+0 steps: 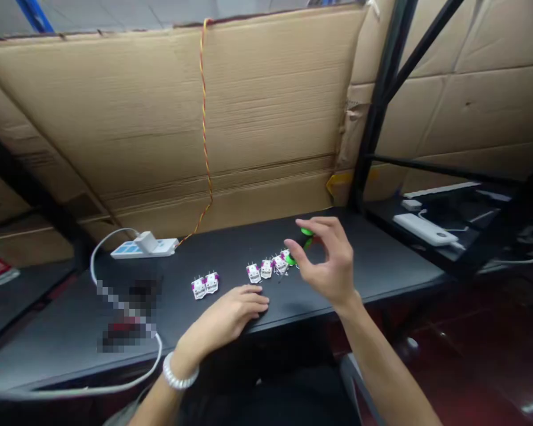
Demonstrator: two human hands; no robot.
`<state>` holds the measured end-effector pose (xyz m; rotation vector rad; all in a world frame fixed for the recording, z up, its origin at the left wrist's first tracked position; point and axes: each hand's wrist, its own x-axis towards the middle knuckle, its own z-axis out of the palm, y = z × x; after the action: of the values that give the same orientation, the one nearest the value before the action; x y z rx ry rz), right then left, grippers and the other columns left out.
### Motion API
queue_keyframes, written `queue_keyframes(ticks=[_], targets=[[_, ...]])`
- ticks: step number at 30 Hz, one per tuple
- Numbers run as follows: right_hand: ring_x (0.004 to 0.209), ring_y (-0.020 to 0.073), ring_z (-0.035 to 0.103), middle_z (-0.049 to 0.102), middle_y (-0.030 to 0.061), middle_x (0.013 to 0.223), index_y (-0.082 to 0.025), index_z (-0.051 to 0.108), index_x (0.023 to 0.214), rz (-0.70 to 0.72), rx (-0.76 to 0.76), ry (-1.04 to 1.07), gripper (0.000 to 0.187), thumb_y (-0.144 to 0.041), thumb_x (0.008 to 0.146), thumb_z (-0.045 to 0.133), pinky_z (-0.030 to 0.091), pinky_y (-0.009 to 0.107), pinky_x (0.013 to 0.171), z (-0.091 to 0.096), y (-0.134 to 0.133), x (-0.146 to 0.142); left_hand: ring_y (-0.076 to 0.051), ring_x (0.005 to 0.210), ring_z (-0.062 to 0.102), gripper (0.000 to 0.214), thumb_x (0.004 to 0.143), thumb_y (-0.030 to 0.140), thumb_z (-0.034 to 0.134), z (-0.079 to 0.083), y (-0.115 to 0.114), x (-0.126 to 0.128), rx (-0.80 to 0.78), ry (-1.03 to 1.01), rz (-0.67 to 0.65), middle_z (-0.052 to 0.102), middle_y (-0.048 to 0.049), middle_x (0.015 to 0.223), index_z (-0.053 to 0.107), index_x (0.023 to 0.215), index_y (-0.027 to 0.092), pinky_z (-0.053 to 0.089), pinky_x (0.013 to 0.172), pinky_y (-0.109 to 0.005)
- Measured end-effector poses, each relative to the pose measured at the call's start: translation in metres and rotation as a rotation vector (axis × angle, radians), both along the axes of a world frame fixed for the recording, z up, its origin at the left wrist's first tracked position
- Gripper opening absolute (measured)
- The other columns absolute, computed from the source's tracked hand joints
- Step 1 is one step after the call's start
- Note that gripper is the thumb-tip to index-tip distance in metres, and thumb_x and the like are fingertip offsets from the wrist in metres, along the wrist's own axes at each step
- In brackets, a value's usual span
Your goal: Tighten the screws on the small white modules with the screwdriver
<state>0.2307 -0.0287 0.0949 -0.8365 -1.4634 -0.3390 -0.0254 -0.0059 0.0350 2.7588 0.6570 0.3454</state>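
My right hand (331, 260) is raised over the black table (382, 260), its fingers pinched on a small tool with a black-and-green handle (302, 242), its tip down by the parts. Below it lies a row of small white-and-purple components (269, 267) with metal pins. Two more of the same components (205, 285) lie together further left. My left hand (233, 313) rests flat on the table just in front of the row, fingers stretched out and holding nothing. A white bead bracelet (180, 376) is on that wrist.
A white power strip (144, 247) with a plugged adapter and white cable sits at the back left. A twisted red-yellow wire (204, 118) hangs down the cardboard wall. A black frame post (373, 118) stands right; a white power bank (425, 229) lies beyond it.
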Motion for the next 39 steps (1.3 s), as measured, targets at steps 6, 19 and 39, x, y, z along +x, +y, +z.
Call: queue_keyframes(ticks=[6, 19, 39], targets=[[0.093, 0.0216, 0.069, 0.067, 0.0076, 0.106, -0.023, 0.073, 0.122, 0.009, -0.003, -0.003, 0.028, -0.021, 0.095, 0.080, 0.063, 0.034, 0.072, 0.000, 0.000, -0.001, -0.026, 0.139, 0.066, 0.031, 0.106, 0.011, 0.058, 0.001, 0.002, -0.002, 0.001, -0.029, 0.005, 0.080, -0.0056, 0.134, 0.079, 0.126, 0.022, 0.054, 0.122, -0.044], [0.088, 0.0197, 0.068, 0.067, 0.0073, 0.106, -0.023, 0.072, 0.122, 0.027, -0.045, -0.026, 0.027, -0.023, 0.096, 0.078, 0.064, 0.034, 0.073, -0.004, 0.005, 0.003, -0.025, 0.136, 0.068, 0.028, 0.108, 0.021, 0.059, -0.015, 0.023, -0.032, -0.072, -0.096, 0.086, 0.079, -0.0061, 0.134, 0.081, 0.124, 0.025, 0.052, 0.123, -0.048], [0.089, 0.0211, 0.069, 0.068, 0.0082, 0.106, -0.023, 0.073, 0.121, 0.018, -0.028, -0.043, 0.026, -0.024, 0.096, 0.078, 0.064, 0.035, 0.073, -0.003, 0.006, 0.008, -0.026, 0.136, 0.068, 0.022, 0.102, 0.021, 0.067, -0.006, 0.063, -0.037, -0.159, -0.087, 0.104, 0.081, -0.0083, 0.130, 0.083, 0.117, 0.024, 0.052, 0.121, -0.047]])
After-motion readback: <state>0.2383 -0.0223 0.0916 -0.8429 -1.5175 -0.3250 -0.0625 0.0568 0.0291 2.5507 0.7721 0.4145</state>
